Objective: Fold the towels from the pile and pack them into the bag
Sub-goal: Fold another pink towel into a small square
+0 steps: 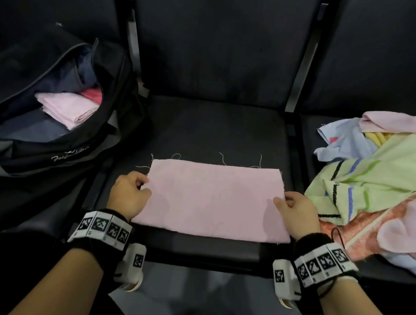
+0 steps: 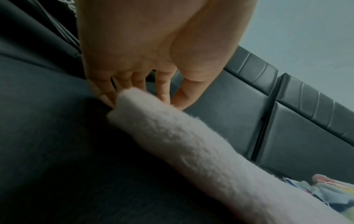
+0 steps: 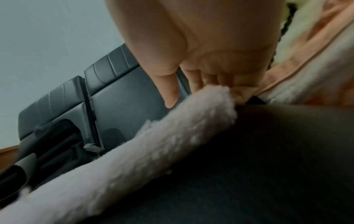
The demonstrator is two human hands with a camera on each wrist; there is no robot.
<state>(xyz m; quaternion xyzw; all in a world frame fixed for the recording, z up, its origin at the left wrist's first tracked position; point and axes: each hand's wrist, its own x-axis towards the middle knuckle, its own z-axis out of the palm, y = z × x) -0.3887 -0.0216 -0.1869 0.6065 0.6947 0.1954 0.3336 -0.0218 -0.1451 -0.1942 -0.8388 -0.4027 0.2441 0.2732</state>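
Note:
A pink towel (image 1: 214,199) lies folded in a flat rectangle on the middle black seat (image 1: 217,128). My left hand (image 1: 144,185) pinches its left edge, thumb on top and fingers tucked beneath. At the opposite edge my right hand (image 1: 282,199) pinches the towel the same way. In the left wrist view the left hand (image 2: 145,103) closes over the towel's (image 2: 182,144) thick edge. The right wrist view has the right hand (image 3: 201,98) on the towel's (image 3: 153,144) end. The open black bag (image 1: 12,148) on the left seat holds a folded pink towel (image 1: 68,109). The towel pile (image 1: 387,185) lies on the right seat.
Seat backs (image 1: 220,36) rise close behind the towel. Metal dividers (image 1: 301,71) separate the seats. The pile's orange towel (image 1: 350,229) lies just right of my right hand. The seat's front edge (image 1: 200,248) runs under my wrists, with floor (image 1: 205,306) below.

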